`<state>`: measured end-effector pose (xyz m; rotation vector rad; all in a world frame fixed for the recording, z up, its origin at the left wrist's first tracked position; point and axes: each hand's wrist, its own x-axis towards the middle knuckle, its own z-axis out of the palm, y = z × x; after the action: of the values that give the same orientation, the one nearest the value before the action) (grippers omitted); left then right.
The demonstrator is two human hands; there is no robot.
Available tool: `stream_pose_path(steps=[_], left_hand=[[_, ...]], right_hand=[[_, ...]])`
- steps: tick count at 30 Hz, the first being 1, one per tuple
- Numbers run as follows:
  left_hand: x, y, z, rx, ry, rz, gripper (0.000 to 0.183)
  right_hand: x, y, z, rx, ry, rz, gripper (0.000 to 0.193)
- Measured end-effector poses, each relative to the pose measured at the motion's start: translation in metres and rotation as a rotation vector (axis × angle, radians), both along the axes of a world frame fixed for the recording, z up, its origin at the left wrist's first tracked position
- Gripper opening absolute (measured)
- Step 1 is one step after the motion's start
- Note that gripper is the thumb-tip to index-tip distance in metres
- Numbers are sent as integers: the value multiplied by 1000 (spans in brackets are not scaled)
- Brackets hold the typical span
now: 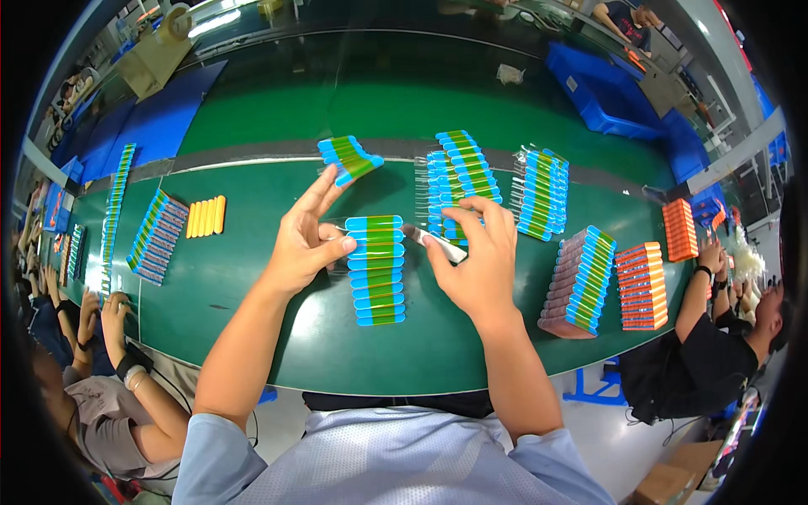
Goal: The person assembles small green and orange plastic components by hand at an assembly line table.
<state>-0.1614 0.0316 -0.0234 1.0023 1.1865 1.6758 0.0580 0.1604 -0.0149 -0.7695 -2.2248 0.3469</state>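
A row of blue-and-green rounded pieces (376, 278), joined side by side, lies in front of me on the green table. My left hand (307, 240) is at its upper left, the thumb pressed on its edge. The stretched fingers of that hand reach a smaller, bent blue-and-green row (349, 158); whether they grip it, I cannot tell. Pinched in my right hand (475, 261) is a small white, flat tool (439, 244), its dark tip close to the row's upper right end. Beyond my right hand lie more blue-and-green rows (467, 168) with thin metallic strips sticking out.
To the right stand a blue-and-green stack (579, 282) and orange stacks (641, 286). A striped stack (157, 236) and yellow-orange pieces (206, 216) lie left. A blue bin (602, 88) sits at the far right. Co-workers sit on both sides, one person's arm (126, 345) at left.
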Motion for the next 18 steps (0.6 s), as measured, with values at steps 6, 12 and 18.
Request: stream_pose_path(steps=[6, 12, 18], left_hand=[[8, -5, 17, 108, -339, -7, 112], [12, -4, 12, 110, -307, -102, 126], [13, -5, 8, 43, -229, -177, 156]], right_hand=[[0, 1, 6, -88, 224, 363, 31], [-14, -41, -10, -547, 277, 529, 44], [-16, -40, -2, -621, 353, 539, 18]])
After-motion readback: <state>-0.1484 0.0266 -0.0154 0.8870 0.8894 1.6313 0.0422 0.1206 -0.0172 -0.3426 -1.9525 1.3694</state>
